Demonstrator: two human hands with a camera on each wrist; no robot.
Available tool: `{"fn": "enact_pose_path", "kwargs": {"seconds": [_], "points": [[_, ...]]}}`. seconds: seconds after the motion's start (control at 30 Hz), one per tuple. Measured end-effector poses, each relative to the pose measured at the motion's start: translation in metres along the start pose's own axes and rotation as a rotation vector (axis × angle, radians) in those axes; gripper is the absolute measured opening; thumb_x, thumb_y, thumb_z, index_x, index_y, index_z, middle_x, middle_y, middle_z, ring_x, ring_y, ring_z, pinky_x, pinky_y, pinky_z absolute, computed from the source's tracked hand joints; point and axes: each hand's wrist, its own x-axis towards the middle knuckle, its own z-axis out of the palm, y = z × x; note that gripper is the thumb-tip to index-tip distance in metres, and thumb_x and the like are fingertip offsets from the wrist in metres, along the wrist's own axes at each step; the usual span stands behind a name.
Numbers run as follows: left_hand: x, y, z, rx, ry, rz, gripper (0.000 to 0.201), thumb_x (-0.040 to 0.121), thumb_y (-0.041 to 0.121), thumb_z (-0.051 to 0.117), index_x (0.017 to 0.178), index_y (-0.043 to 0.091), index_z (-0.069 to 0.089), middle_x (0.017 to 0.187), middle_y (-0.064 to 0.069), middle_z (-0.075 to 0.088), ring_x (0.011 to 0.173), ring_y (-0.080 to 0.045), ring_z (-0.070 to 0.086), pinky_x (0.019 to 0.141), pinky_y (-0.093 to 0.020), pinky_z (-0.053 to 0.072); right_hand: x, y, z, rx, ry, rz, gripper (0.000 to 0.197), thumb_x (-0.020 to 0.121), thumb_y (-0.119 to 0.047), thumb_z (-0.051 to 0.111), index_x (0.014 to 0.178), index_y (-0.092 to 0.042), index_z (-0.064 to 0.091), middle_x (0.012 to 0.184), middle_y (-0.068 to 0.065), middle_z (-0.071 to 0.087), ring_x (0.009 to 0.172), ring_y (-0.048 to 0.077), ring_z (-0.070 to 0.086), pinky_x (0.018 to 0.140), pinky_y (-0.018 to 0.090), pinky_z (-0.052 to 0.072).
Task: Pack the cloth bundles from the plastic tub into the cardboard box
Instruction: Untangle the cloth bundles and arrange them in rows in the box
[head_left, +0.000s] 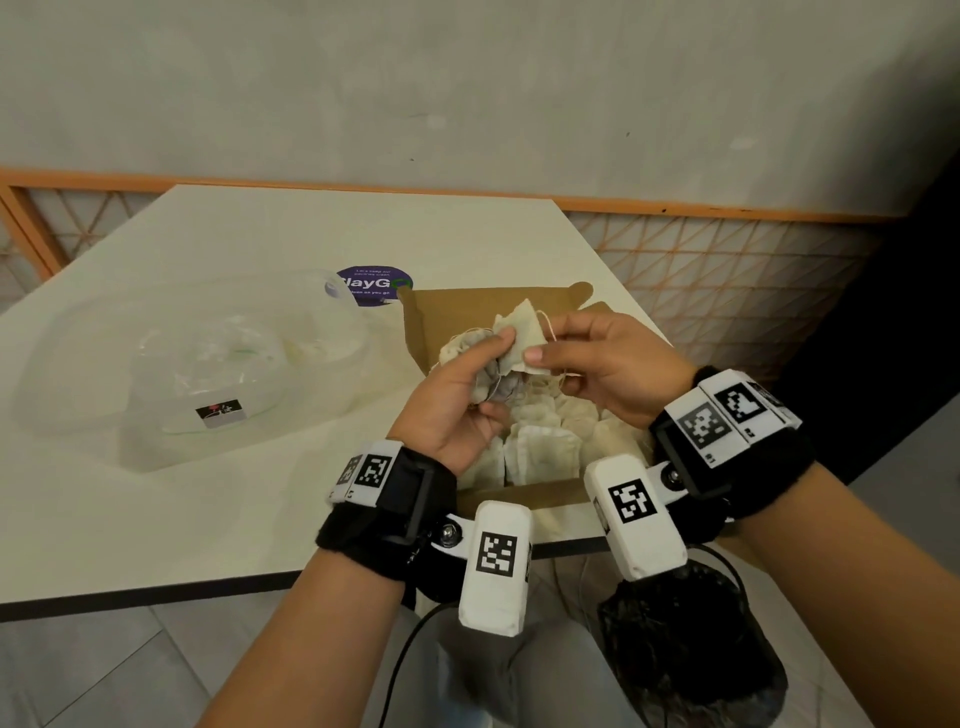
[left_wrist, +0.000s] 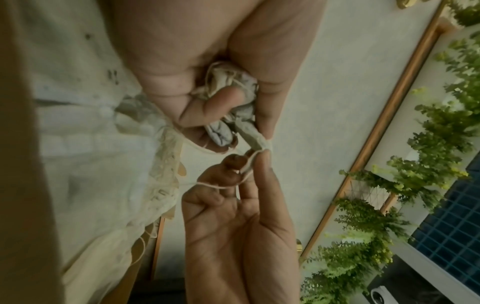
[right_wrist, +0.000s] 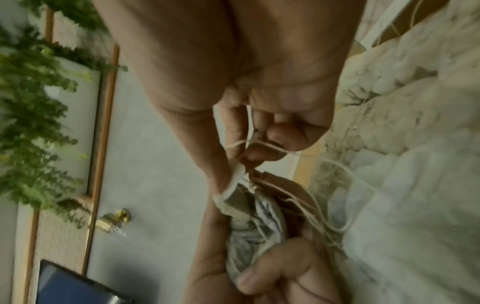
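Left hand (head_left: 457, 400): fingers and thumb curled round a crumpled grey-and-cream cloth bundle (head_left: 491, 382), held above the open cardboard box (head_left: 452, 306). Right hand (head_left: 602, 374): thumb and forefinger pinch a cream corner of the same bundle together with its string (left_wrist: 221, 186); the remaining fingers are loosely bent. The hands nearly touch. Directly beneath both hands, cream cloth bundles (head_left: 540, 441) lie packed in the box. The clear plastic tub (head_left: 208, 374) stands on the table (head_left: 156, 519), well to the left of the left hand; its contents are indistinct.
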Motion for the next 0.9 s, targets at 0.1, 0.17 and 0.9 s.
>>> {"fn": "enact_pose_path", "kwargs": {"seconds": [0.1,0.17,0.9], "points": [[0.000,0.001,-0.002,-0.083,0.013,0.036,0.023,0.075,0.021,0.067,0.096,0.013,0.065,0.081,-0.001,0.065,0.059,-0.004,0.054,0.032,-0.010,0.030,0.004,0.000,0.001,-0.047,0.075,0.010,0.010,0.079,-0.010,0.067,0.075,-0.015,0.060,0.072,-0.003,0.057,0.060,0.005,0.049,0.052,0.017,0.033],[0.000,0.001,-0.003,-0.148,0.017,0.055,0.029,0.074,0.018,0.068,0.102,0.011,0.064,0.092,-0.003,0.064,0.066,-0.006,0.054,0.033,-0.011,0.031,0.007,-0.001,0.000,0.042,0.115,0.026,0.017,0.082,-0.010,0.064,0.071,-0.018,0.054,0.075,-0.001,0.058,0.060,0.006,0.052,0.054,0.019,0.033],[-0.001,0.001,-0.005,-0.242,-0.053,0.098,0.017,0.080,0.015,0.063,0.097,0.014,0.061,0.092,-0.004,0.063,0.066,-0.005,0.058,0.033,-0.010,0.031,0.009,-0.009,0.009,-0.027,0.286,-0.133,0.008,0.078,-0.015,0.071,0.074,-0.018,0.065,0.072,-0.002,0.063,0.059,0.007,0.056,0.050,0.019,0.040]]}}
